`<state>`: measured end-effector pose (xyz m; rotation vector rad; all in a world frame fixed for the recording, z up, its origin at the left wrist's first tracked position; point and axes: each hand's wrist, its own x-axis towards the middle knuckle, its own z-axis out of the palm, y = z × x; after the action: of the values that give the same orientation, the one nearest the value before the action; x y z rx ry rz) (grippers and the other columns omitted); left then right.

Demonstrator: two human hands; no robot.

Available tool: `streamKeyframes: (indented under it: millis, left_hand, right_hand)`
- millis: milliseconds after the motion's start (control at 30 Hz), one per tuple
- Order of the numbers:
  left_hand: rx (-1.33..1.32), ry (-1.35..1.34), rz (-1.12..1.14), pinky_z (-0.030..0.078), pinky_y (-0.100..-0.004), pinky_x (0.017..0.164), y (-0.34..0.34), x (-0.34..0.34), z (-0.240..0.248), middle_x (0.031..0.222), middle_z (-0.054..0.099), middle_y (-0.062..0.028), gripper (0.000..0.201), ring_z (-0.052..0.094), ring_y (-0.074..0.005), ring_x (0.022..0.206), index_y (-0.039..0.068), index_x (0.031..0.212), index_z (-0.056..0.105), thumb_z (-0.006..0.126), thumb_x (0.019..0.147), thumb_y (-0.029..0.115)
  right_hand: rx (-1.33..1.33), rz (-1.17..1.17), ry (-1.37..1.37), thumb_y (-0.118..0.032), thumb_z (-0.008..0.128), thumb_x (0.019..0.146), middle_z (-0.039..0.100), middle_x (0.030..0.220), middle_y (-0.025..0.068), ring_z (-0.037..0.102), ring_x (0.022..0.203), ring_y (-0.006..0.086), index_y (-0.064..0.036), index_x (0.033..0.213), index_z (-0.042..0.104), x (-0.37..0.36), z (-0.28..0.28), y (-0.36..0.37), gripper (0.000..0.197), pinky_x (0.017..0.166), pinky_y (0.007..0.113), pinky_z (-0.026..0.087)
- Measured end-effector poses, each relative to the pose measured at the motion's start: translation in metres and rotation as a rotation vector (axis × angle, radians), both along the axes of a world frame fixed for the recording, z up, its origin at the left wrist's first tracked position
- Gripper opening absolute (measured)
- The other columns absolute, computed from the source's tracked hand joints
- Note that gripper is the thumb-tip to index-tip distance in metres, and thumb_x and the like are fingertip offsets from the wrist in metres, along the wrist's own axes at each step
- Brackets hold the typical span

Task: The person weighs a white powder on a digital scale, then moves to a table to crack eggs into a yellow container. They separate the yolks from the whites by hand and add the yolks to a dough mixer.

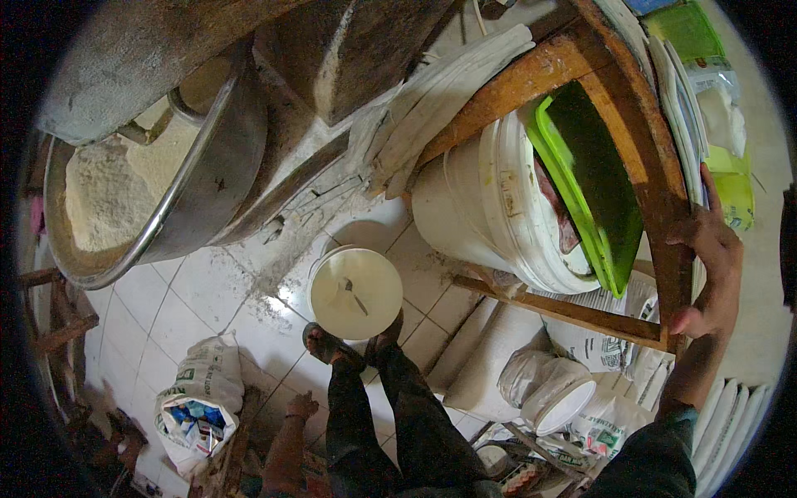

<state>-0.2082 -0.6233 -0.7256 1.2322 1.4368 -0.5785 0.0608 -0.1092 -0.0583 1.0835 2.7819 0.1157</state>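
My right hand (712, 253) rests against the edge of a wooden table (635, 108), fingers apart, one finger stretched along a stack of pale flat sheets (679, 100). It holds nothing that I can see. Low beside my left leg hangs my left hand (302, 405), small in view, its fingers loosely apart and nothing visible in them. A white bucket (355, 293) stands on the tiled floor at my feet, pale inside, with a small dark slender object in it that I cannot make out.
A metal mixer bowl (212, 178) with white powder stands at left. Beneath the table are a large white tub (473, 199) and a tilted green tray (581, 191). An open white sack (199, 390) sits at lower left, a smaller white bucket (560, 402) at lower right.
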Motion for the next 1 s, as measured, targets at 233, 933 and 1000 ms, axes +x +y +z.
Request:
streamKeyframes:
  millis: [233, 933, 1000]
  left_hand:
    - [0.478, -0.122, 0.271, 0.049, -0.0455, 0.074, 0.095, 0.027, 0.049, 0.097, 0.061, -0.0177, 0.048, 0.059, -0.0337, 0.086, 0.005, 0.123, 0.045, 0.049, 0.081, 0.027]
    - [-0.101, -0.048, -0.014, 0.044, -0.0495, 0.078, 0.131, 0.124, 0.073, 0.110, 0.059, -0.0148, 0.042, 0.057, -0.0305, 0.100, 0.009, 0.120, 0.051, 0.051, 0.079, 0.020]
    - [-0.044, -0.072, 0.080, 0.044, -0.0493, 0.080, 0.142, 0.131, 0.084, 0.109, 0.058, -0.0158, 0.037, 0.056, -0.0315, 0.100, 0.008, 0.115, 0.055, 0.050, 0.081, 0.022]
  right_hand:
    - [-0.056, 0.071, 0.214, -0.074, 0.057, 0.057, 0.055, 0.069, 0.0121, 0.058, 0.068, 0.0268, 0.0010, 0.077, 0.061, 0.000, -0.015, -0.010, 0.077, 0.095, 0.058, 0.027]
    - [-0.991, -0.833, 0.475, -0.024, 0.058, 0.083, 0.060, 0.077, 0.0108, 0.059, 0.072, 0.0202, 0.0018, 0.088, 0.059, 0.092, -0.228, -0.225, 0.027, 0.067, 0.032, 0.046]
    - [-1.001, -1.028, 0.564, -0.024, 0.055, 0.086, 0.060, 0.078, 0.0085, 0.058, 0.072, 0.0174, 0.0020, 0.092, 0.059, 0.112, -0.237, -0.234, 0.027, 0.067, 0.031, 0.046]
